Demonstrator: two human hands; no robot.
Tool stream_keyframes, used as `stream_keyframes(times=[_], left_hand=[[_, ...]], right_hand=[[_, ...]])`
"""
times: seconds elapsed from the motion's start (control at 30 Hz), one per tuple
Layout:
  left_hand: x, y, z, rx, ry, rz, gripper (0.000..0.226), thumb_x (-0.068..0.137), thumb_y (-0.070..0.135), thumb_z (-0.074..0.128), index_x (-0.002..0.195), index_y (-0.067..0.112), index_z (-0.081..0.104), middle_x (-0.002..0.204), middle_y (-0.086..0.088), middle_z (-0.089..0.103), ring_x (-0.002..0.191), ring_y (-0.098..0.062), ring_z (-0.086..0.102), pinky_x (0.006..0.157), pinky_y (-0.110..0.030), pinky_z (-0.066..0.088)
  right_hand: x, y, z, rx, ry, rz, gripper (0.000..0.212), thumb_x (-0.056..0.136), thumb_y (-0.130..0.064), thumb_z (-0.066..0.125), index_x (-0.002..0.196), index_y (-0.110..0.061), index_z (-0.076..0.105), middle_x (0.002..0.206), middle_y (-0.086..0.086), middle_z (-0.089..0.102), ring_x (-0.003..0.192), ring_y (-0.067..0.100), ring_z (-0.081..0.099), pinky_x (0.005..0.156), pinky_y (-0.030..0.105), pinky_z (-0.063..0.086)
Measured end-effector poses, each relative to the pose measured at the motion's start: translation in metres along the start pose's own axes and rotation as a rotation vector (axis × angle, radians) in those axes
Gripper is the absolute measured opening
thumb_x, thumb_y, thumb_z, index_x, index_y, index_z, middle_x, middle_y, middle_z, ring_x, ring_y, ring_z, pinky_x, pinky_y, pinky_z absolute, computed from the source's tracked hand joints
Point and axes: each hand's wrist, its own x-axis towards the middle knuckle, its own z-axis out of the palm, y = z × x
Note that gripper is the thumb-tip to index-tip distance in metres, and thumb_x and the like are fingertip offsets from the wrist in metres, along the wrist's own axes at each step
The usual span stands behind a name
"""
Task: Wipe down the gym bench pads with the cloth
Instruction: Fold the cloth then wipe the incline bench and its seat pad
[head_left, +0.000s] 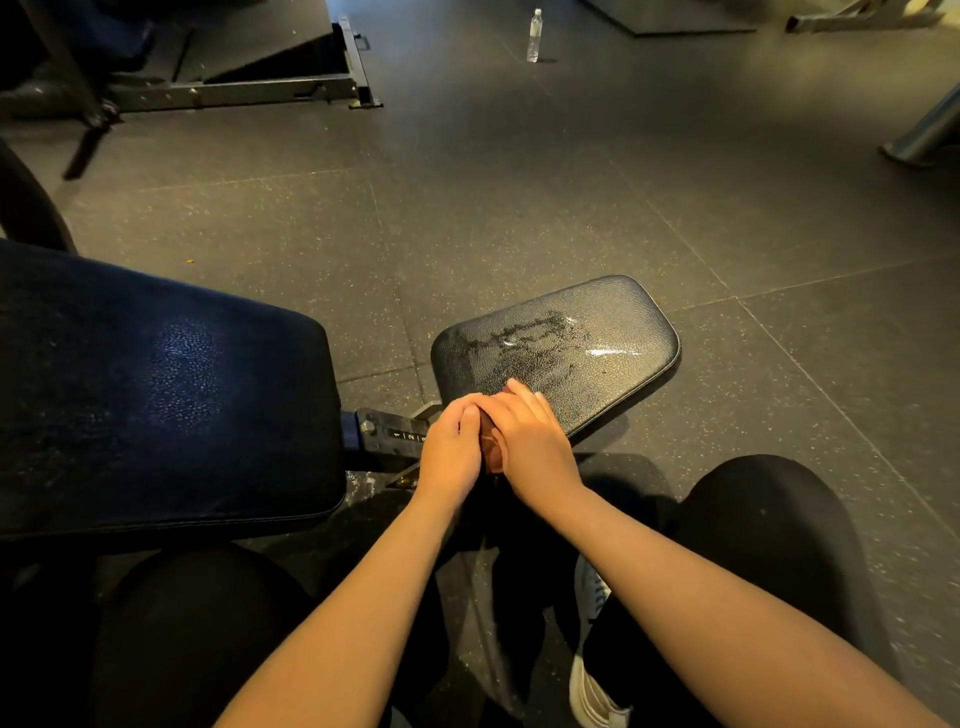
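Two pads counted: large back pad (156, 389) at left, small seat pad (597, 332) right of centre. They sit apart, and the gap shows floor (519, 182) and one metal adjuster bracket (392, 434) with printed numbers.

Two hands, one cloth. The left hand (449, 452) and right hand (532, 444) meet at the seat pad's near edge with the reddish-brown cloth (491, 449) bunched between them. Left fingers are curled round it, thumb on top. Right fingers are bent gently over it, their tips reaching onto the pad surface. Only a narrow strip of cloth shows.

One wet streaked patch (524, 338) lies across the middle of the seat pad.

Edges: the seat pad's far and right edges border bare floor tiles, open on both sides. Its left edge faces the gap. The back pad's right edge ends just beside the bracket.

One water bottle (534, 35) stands upright far off. One other machine frame (234, 88) is at far left. One light shoe (589, 675) shows below, between the forearms.
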Motion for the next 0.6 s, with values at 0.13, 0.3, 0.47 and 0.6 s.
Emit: stream_keyframes(times=[0.13, 0.3, 0.47, 0.6], left_hand=[[0.005, -0.012, 0.001, 0.157, -0.012, 0.046, 0.038, 0.106, 0.020, 0.039, 0.136, 0.013, 0.062, 0.141, -0.004, 0.060, 0.130, -0.017, 0.052, 0.110, -0.026, 0.034], [0.002, -0.014, 0.005, 0.233, -0.047, 0.060, 0.044, 0.109, 0.027, 0.031, 0.145, 0.015, 0.053, 0.151, -0.004, 0.050, 0.141, -0.020, 0.042, 0.120, -0.034, 0.027], [0.002, -0.009, -0.001, 0.022, 0.010, -0.092, 0.047, 0.109, 0.037, 0.024, 0.148, 0.028, 0.049, 0.154, 0.004, 0.047, 0.141, -0.013, 0.040, 0.120, -0.035, 0.027], [0.004, -0.012, 0.005, 0.101, -0.022, -0.064, 0.045, 0.110, 0.026, 0.026, 0.148, 0.015, 0.049, 0.154, -0.009, 0.047, 0.142, -0.021, 0.041, 0.120, -0.037, 0.027]], right_hand=[[0.008, 0.016, -0.005, -0.054, 0.069, -0.086, 0.034, 0.085, -0.013, 0.066, 0.119, -0.014, 0.064, 0.117, 0.006, 0.063, 0.136, 0.033, 0.046, 0.117, 0.049, 0.031], [0.021, 0.035, -0.020, -0.174, 0.164, 0.082, 0.034, 0.092, -0.021, 0.063, 0.124, -0.009, 0.061, 0.131, 0.010, 0.058, 0.145, 0.037, 0.034, 0.119, 0.057, 0.023], [0.002, 0.006, 0.009, -0.240, -0.009, -0.119, 0.043, 0.093, -0.038, 0.055, 0.127, -0.012, 0.060, 0.136, 0.007, 0.057, 0.147, 0.033, 0.030, 0.119, 0.050, 0.023], [0.011, 0.028, -0.001, -0.357, 0.034, -0.199, 0.041, 0.089, -0.035, 0.068, 0.124, -0.013, 0.064, 0.134, 0.007, 0.061, 0.142, 0.032, 0.041, 0.115, 0.052, 0.032]])
